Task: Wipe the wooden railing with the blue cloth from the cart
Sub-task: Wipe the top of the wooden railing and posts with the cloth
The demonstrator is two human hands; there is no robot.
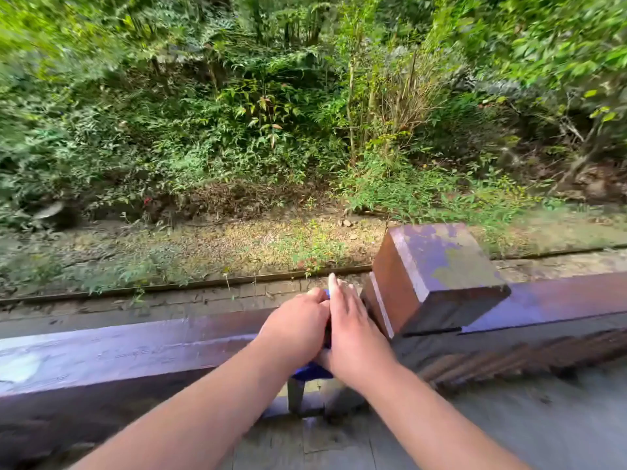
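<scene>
Together two hands, left hand (294, 325), right hand (353, 334), one blue cloth (310, 370), one railing (135, 347)

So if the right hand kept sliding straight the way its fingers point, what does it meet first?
Probably nothing solid: the right hand points outward across the wooden railing, passing just left of the square post. Past the rail's far edge the way looks free, though depth is unclear.

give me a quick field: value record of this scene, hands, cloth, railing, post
left hand: on the rail top, curled over the cloth
right hand: fingers flat, pressed beside the left hand
blue cloth: mostly hidden under both hands, edge hangs down the near side
wooden railing: runs left to right
post: square, just right of the hands
</scene>
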